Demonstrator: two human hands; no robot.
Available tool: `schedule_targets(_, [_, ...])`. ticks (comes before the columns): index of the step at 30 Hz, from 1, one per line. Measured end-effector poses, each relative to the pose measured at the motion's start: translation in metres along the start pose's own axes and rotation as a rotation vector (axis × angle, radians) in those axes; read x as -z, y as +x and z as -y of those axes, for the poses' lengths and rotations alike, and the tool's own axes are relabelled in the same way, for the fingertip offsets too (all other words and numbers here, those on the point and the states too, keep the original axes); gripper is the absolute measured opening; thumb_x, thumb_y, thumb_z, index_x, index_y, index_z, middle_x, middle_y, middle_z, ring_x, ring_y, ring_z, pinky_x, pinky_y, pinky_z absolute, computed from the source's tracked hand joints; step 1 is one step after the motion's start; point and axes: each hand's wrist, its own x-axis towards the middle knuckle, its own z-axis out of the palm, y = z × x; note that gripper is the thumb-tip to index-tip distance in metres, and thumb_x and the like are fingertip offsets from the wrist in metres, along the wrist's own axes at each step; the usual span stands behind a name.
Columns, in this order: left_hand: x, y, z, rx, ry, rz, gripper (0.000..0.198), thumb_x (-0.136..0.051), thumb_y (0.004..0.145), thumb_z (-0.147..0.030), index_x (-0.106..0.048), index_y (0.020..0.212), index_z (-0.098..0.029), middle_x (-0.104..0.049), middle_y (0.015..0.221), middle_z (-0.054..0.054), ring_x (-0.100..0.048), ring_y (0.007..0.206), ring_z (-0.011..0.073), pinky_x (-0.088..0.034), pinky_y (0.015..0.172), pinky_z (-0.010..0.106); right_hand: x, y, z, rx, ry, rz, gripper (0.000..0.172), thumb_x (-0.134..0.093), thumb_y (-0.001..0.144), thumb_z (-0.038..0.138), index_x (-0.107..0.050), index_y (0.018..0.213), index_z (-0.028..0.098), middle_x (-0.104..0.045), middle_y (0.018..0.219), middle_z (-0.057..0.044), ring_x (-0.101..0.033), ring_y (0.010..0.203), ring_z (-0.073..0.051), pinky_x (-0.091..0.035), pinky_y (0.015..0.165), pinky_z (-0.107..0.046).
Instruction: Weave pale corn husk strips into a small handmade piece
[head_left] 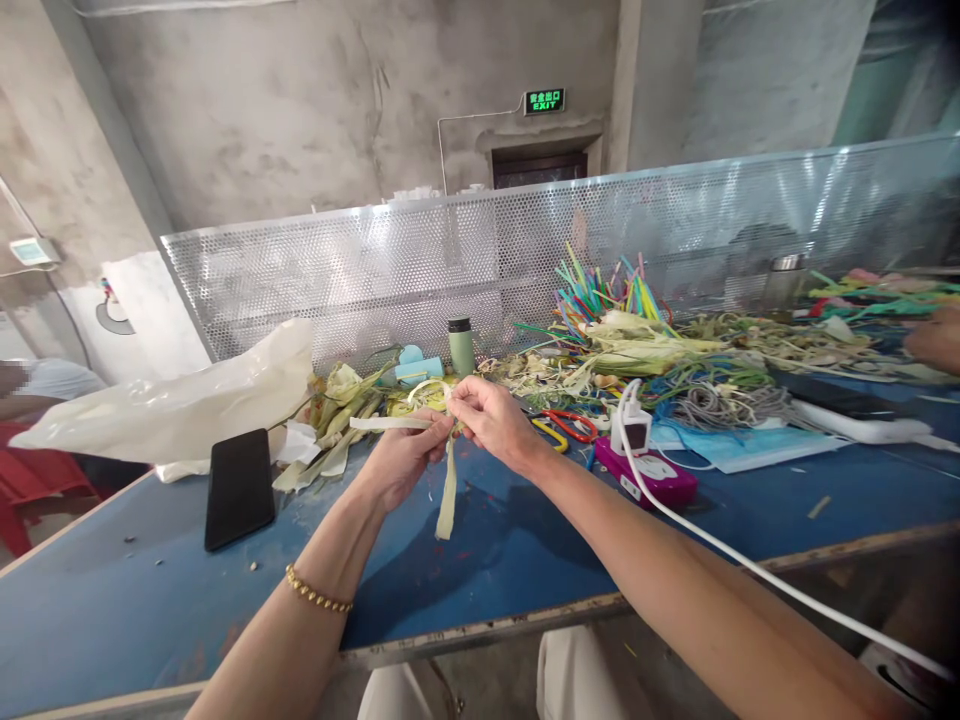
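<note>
Both hands meet above the blue table, pinching pale strips that look like corn husk. My left hand point(405, 465), a beaded bracelet on its wrist, has its thumb and fingers closed on a husk strip point(448, 495) that hangs down toward the table. Another whitish strip point(386, 423) sticks out to the left over this hand. My right hand point(495, 422) has its fingertips closed at the top of the strips, nearly touching the left thumb. A curled pale strip point(426, 388) rises just behind the fingers. Where the strips cross is hidden by the fingertips.
Husk piles point(637, 345) lie along a perforated metal screen point(360, 280). Nearby are a green bottle point(460, 348), scissors point(570, 425), a purple power strip point(652, 475) with a white cable, a black phone point(240, 490) and a plastic bag point(187, 400). Another person's hand point(934, 340) shows at right.
</note>
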Motion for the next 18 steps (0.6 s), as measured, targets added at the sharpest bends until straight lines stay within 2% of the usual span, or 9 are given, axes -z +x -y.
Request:
schedule_targets(5, [-0.0006,0.0005,-0.0016,0.050,-0.071,-0.026,0.032,-0.079,0.069,-0.036,-0.059,0.065,-0.012,-0.045,0.057,-0.003,-0.036,0.051,0.0052,-0.027,0.049,0.020,-0.0013,-0.0006,0.0019,0.001,0.014,-0.011,0.013,-0.052,0.089,0.029,-0.051,0.081,0.018,-0.048,0.050,0.007,-0.043,0.041,-0.007,-0.036,0.042,-0.018])
schedule_targets(10, [-0.0017,0.0009,-0.0029,0.107,-0.083,-0.069,0.039,-0.075,0.073,-0.046,-0.058,0.066,-0.012,-0.046,0.055,-0.003,-0.034,0.046,0.0039,-0.026,0.045,0.019,-0.0010,0.0010,-0.0018,-0.005,-0.004,-0.017,0.012,-0.051,0.089,0.029,-0.051,0.083,0.019,-0.049,0.050,0.007,-0.041,0.038,-0.007,-0.034,0.039,-0.017])
schedule_targets(15, [-0.0048,0.0010,-0.0036,0.108,-0.118,-0.100,0.032,-0.084,0.062,-0.032,-0.060,0.070,-0.012,-0.042,0.051,-0.007,-0.030,0.043,0.0021,-0.019,0.041,0.017,-0.0041,0.0003,-0.0041,0.002,-0.017,-0.017,0.012,-0.051,0.089,0.030,-0.051,0.082,0.020,-0.048,0.049,0.007,-0.044,0.041,-0.008,-0.036,0.042,-0.019])
schedule_targets(18, [-0.0060,0.0015,-0.0033,0.138,-0.136,-0.118,0.031,-0.084,0.059,-0.028,-0.059,0.067,-0.012,-0.041,0.049,-0.007,-0.030,0.043,0.0022,-0.020,0.041,0.017,-0.0069,-0.0002,-0.0052,0.010,-0.034,-0.037,0.014,-0.051,0.088,0.031,-0.049,0.080,0.021,-0.048,0.052,0.006,-0.047,0.044,-0.009,-0.037,0.045,-0.020])
